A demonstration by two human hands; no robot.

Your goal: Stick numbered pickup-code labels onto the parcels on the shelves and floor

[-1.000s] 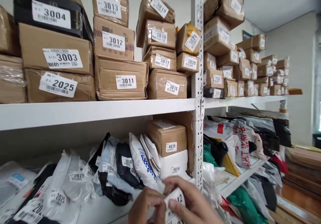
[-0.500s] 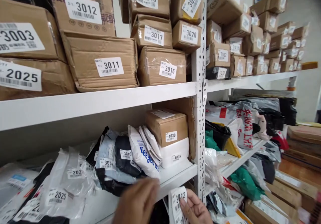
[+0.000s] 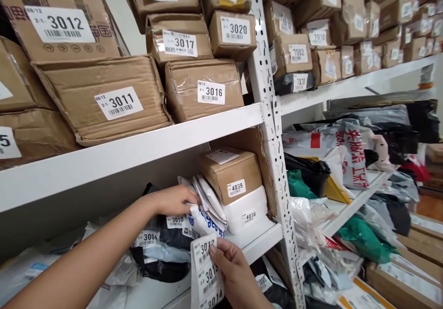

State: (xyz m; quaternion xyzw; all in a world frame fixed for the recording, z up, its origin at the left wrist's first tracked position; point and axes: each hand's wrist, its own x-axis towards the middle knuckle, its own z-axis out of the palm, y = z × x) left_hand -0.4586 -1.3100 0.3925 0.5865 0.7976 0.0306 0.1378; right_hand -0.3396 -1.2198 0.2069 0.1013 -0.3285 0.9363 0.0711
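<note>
My left hand reaches into the lower shelf and grips the top of a white mailer bag with blue lettering, which stands among other soft parcels. My right hand is low in front of the shelf edge and pinches a strip of white number labels; the top ones read 3012 and 3013. A black bag tagged 3010 and a grey bag tagged 3004 sit just left of the white mailer. A brown box 4039 rests on a white parcel 4038 to its right.
Numbered cardboard boxes such as 3011 and 3016 fill the upper shelf. A perforated white upright divides the bays. Bags in several colours crowd the right-hand shelves, and more parcels lie on the floor.
My left hand has left the label strip and stretched up into the lower shelf, closing on the white mailer. My right hand keeps the strip. The view has shifted right and downward.
</note>
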